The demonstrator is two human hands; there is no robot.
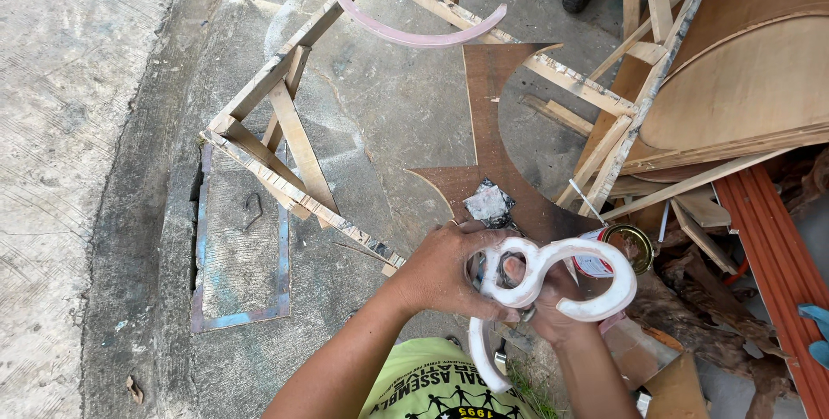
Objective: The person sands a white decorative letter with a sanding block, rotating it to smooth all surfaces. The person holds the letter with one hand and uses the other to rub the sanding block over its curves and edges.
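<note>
White curved scroll piece (pixel 553 277), S-like with curled ends, held in the air in front of the person's chest, above the concrete ground (pixel 129 169). Left hand (pixel 445 268) wraps the left loop from outside, fingers closed tight round it; right hand (pixel 553 315) sits under and behind the middle, mostly hidden by the piece, one fingertip poking through the loop, looks closed on it but grip not fully visible. Just behind the piece: open tin can (pixel 629 246) with a stick in it, on a pile of wood scraps. Further out: dark brown cut plywood sheet (pixel 492 126), wooden frame (pixel 294 151) of slats, a pink curved strip (pixel 406 35) resting on it, metal drain cover (pixel 242 246) to the left, stacked round boards (pixel 743 91) to the right. Risk, as judged: the thin lower tail hangs unsupported and could snap or knock the can if twisted; any wet coating would smear under the fingers.
</note>
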